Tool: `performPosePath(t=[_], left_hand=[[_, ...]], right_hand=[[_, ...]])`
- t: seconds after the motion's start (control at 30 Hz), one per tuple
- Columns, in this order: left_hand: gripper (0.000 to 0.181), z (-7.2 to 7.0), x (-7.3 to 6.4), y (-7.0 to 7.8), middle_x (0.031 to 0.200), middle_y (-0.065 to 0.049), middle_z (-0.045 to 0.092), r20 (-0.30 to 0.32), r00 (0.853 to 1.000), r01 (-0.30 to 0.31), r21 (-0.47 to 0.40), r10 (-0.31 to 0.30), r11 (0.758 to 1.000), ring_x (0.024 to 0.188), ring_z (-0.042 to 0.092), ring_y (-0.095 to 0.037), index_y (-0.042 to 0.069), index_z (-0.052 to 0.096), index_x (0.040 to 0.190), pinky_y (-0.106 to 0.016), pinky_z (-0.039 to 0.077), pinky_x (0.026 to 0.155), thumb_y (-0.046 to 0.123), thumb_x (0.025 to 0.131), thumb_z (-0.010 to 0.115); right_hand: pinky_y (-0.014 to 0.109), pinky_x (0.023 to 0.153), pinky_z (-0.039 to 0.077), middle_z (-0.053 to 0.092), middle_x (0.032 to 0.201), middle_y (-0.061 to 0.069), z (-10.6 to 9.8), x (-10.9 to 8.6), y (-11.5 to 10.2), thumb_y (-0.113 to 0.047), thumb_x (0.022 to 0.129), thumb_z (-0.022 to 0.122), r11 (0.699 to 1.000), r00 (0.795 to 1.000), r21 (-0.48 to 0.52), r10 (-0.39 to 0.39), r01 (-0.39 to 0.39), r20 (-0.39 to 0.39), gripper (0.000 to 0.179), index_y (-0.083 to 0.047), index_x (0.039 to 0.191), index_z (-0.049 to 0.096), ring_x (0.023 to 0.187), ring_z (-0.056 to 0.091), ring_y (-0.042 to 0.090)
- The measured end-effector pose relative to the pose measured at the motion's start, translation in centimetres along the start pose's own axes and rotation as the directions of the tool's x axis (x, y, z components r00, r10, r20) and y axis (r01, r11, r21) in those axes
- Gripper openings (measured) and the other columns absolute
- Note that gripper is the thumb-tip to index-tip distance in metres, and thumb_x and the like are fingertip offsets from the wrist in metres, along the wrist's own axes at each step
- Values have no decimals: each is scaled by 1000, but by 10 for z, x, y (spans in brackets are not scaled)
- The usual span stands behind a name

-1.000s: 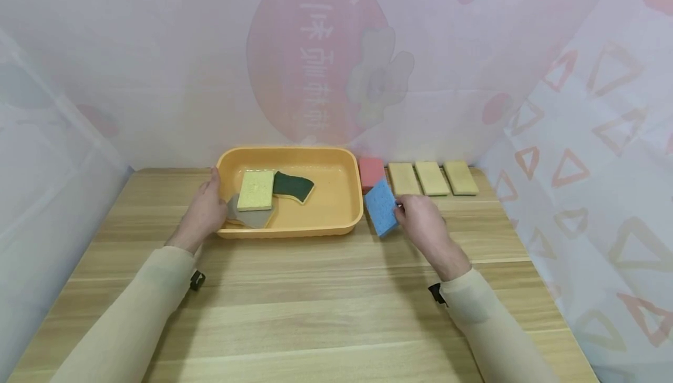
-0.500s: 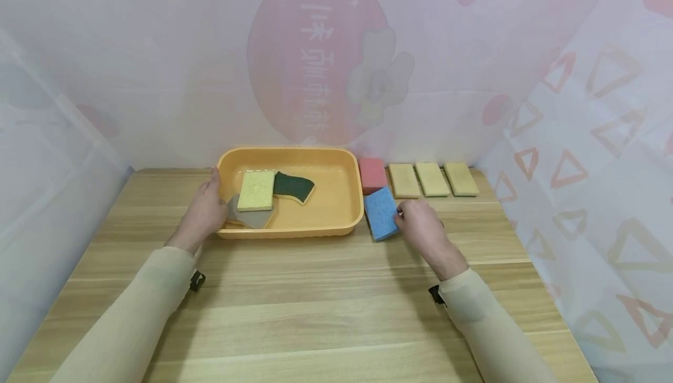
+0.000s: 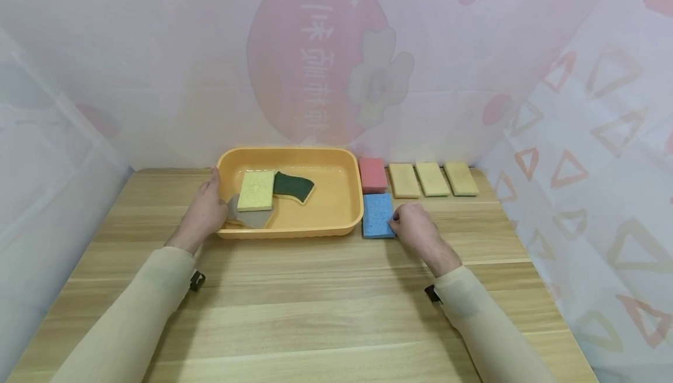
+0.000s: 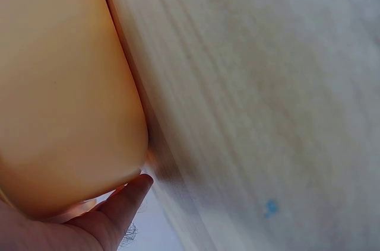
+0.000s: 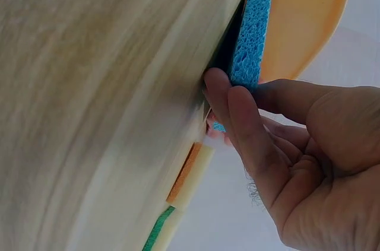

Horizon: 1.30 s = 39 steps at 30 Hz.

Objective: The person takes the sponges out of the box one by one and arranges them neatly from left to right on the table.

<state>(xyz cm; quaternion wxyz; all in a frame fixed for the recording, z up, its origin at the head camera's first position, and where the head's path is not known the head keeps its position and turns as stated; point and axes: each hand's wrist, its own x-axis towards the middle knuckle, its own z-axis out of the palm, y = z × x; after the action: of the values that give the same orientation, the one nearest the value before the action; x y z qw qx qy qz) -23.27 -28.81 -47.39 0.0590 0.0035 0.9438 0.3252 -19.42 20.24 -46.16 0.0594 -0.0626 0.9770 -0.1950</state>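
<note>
My left hand [image 3: 205, 211] holds the left end of a yellow-orange plastic tray [image 3: 310, 232]. In the left wrist view its fingers [image 4: 127, 200] reach along the outer wall towards the tray's lower edge; the thumb is hidden there. To the right of the tray, my right hand [image 3: 417, 228] pinches the right edge of a blue sponge [image 3: 377, 215] between thumb and fingertips. In the right wrist view the fingertips lie on the table side of this sponge [image 5: 252, 34], with a dark shadow under it. A pink sponge [image 3: 372, 174] lies just behind it.
Inside the tray are a yellow sponge [image 3: 256, 190], a bent dark green scouring pad [image 3: 294, 186] and a grey piece [image 3: 254, 218]. Three pale yellow sponges [image 3: 403, 180] line the back right of the wooden table [image 3: 336, 313]. A printed cloth wall [image 3: 210, 79] stands behind.
My right hand has lowered the blue sponge from a raised, tilted pose to nearly flat, squared up in front of the pink sponge beside the tray. My left hand stays in place.
</note>
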Motion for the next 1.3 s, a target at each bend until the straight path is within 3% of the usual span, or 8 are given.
performPosePath(t=[0.13, 0.23, 0.37, 0.5, 0.6, 0.7, 0.83, 1.3], left_hand=[[97, 0, 0, -1, 186, -49, 13, -2, 1000, -2, 0, 2, 1000, 174, 20, -70, 3, -23, 182, -82, 21, 143, -1, 109, 42], [98, 0, 0, -1, 187, -48, 12, 1, 1000, 2, -4, -2, 1000, 174, 18, -69, 4, -24, 182, -82, 19, 143, -1, 109, 41], [98, 0, 1, -2, 186, -48, 13, 1, 1000, -3, -1, 3, 1000, 174, 19, -69, 4, -24, 181, -81, 20, 144, -1, 109, 42], [98, 0, 1, -1, 186, -48, 14, 0, 1000, -10, 4, 10, 1000, 174, 20, -68, 4, -24, 181, -80, 20, 144, -1, 109, 42], [98, 0, 1, 0, 186, -48, 12, 3, 1000, -10, 2, 10, 1000, 175, 19, -68, 4, -24, 181, -80, 19, 144, -1, 109, 42], [98, 0, 0, 0, 186, -49, 12, 6, 1000, -7, 0, 7, 1000, 174, 18, -69, 4, -25, 181, -80, 19, 144, -2, 109, 42], [99, -1, 0, 1, 186, -49, 13, 7, 1000, -2, 0, 2, 1000, 174, 19, -69, 4, -25, 181, -81, 19, 144, -2, 109, 42], [97, -1, -1, 2, 186, -48, 13, 4, 1000, 20, 0, -20, 1000, 174, 20, -69, 6, -25, 182, -82, 22, 142, -1, 111, 41]], right_hand=[[47, 88, 73, 90, 112, 20, 1, 1, -1, -10, 113, 75, 1000, 1000, -4, -8, 8, -3, 21, 5, 113, 89, 89, 81, 22], [42, 82, 70, 89, 103, 15, 0, 1, -1, -10, 113, 76, 1000, 1000, -14, -12, 12, -9, 20, 3, 107, 89, 82, 75, 18], [32, 65, 53, 68, 74, 2, -1, 2, -1, -14, 113, 75, 999, 1000, -29, 12, -12, -12, 30, 0, 88, 82, 69, 56, 14], [28, 59, 42, 57, 67, -2, -5, 1, -3, -21, 115, 75, 999, 999, -52, 13, -15, -33, 35, -4, 84, 79, 62, 50, 13], [29, 60, 48, 71, 74, 3, -8, 0, -8, -23, 115, 76, 997, 998, -77, -10, 5, -59, 29, 0, 101, 85, 63, 55, 14], [37, 69, 64, 86, 93, 13, -12, -1, -16, -23, 115, 77, 996, 997, -88, -26, 20, -69, 31, 5, 124, 84, 71, 70, 17], [45, 84, 74, 90, 109, 19, -16, -1, -29, -23, 115, 78, 997, 997, -69, -48, 44, -67, 40, 7, 141, 78, 86, 84, 22], [53, 100, 74, 86, 138, 21, -20, 10, -66, -23, 114, 79, 988, 981, -52, -151, 146, -120, 41, 1, 147, 77, 120, 86, 36]])
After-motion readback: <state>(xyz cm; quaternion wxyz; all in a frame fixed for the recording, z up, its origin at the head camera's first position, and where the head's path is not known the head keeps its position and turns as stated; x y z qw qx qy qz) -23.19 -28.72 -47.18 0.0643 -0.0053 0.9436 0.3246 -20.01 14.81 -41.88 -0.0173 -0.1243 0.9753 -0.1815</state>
